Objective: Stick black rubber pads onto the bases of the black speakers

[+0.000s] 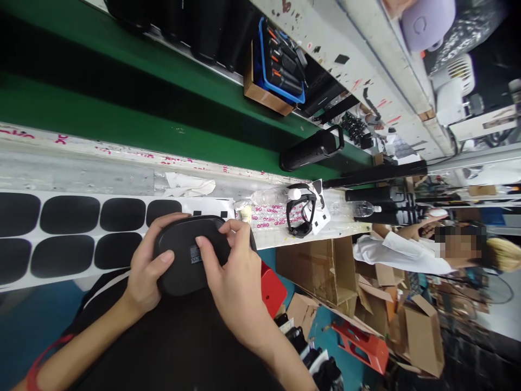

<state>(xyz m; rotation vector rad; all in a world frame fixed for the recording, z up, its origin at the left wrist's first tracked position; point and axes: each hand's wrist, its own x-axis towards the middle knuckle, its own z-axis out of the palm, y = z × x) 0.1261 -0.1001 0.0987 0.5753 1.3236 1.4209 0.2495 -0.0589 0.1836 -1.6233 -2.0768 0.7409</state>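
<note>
Head view, rotated so both forearms enter from the bottom edge. Left hand (146,266) and right hand (238,282) both grip a black rounded oval device (183,255), held between them just above the bench surface; fingers of both hands curl around its rim, and the right thumb presses near a small printed label (196,254), its text too small to read. Red wristband (44,361) on the left wrist. Beneath and left of the hands lies a white backing sheet (211,207) carrying two rows of black rounded pads (69,214).

Just beyond the hands, on the bench: a small wad of cream material (245,213), a clear plastic bottle (271,196), a black looped strap (301,209) and clear film with pink print (272,216). A crumpled white cloth (189,186) lies at the bench edge. A red plastic crate (272,289) sits just beside the right hand, below the bench.

Farther off: green conveyor side (122,127), a black cylindrical unit with a loop handle (311,149), and a blue tray (280,68) of black items with orange tips. Cardboard boxes (321,269) stand beyond the crate. A co-worker in a white sleeve (396,252) is at the far right.
</note>
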